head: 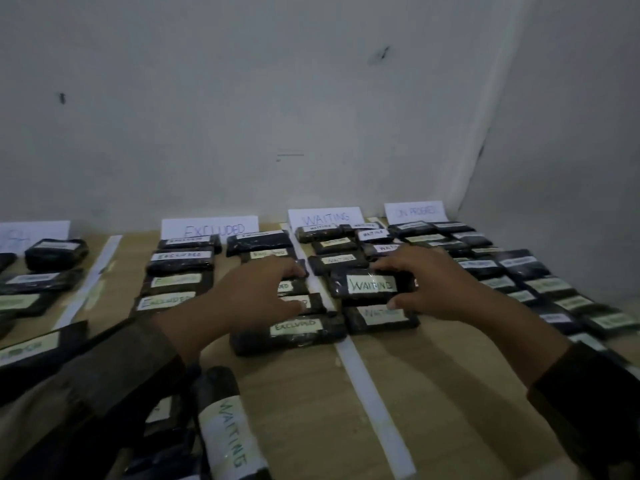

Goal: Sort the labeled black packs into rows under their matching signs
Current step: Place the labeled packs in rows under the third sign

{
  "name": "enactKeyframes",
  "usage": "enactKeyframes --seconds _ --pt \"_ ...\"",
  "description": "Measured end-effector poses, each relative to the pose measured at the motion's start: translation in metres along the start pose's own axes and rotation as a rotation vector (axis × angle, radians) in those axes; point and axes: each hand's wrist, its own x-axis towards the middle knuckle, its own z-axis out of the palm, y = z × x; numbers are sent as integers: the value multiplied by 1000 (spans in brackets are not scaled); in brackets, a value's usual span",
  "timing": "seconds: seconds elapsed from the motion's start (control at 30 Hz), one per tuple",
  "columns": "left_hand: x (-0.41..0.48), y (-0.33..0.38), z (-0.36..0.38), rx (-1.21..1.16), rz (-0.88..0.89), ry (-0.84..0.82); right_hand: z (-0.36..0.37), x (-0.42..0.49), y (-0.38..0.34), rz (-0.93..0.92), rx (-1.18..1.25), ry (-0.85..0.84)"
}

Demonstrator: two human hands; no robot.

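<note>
Black packs with white labels lie in rows on a wooden table under paper signs: EXCLUDED, WAITING and a third sign at the right. My right hand grips the right end of a WAITING pack in the WAITING column, thumb at its near edge. My left hand hovers with curled fingers over EXCLUDED packs, just left of that pack. Whether it touches them is unclear. Another WAITING pack lies unsorted near me.
White tape strips divide the columns. A further sign and more packs sit at the far left. Loose packs lie by my left sleeve at the near edge. A white wall stands right behind the signs.
</note>
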Motion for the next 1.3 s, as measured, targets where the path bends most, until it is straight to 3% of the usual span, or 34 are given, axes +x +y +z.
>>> enactKeyframes --seconds 0.3,0.57,0.73,1.17,1.3 --pt "24 72 46 114 294 -88 10 -48 85 194 -26 -122" --pt "34 104 92 191 363 -199 29 -65 127 246 7 -198" --pt "34 108 104 202 357 -182 37 -67 135 265 20 -220" --pt "26 109 93 214 358 -162 31 -68 125 254 -45 -120" --pt "21 99 70 196 320 -131 19 -58 98 141 57 41"
